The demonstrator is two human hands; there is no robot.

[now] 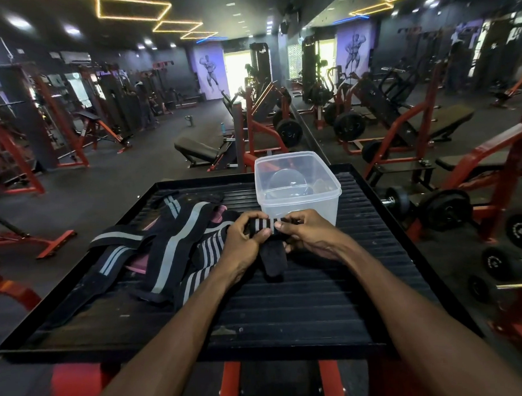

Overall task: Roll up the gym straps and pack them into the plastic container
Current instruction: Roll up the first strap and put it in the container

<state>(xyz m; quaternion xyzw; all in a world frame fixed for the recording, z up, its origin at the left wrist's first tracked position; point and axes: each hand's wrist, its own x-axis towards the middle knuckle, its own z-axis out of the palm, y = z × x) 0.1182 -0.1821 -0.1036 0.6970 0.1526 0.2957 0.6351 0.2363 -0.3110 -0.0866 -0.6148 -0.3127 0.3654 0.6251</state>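
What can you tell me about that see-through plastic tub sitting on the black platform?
The plastic container is a clear, slightly frosted rectangular tub with rounded corners and a thicker rim. It has no lid on and stands upright at the far right of the black ribbed platform. No straps are packed in it yet; something clear and rounded seems to lie at the bottom, hard to identify. Just in front of it, the left hand and right hand hold a striped strap.

Both hands [278, 236] close together, fingers curled
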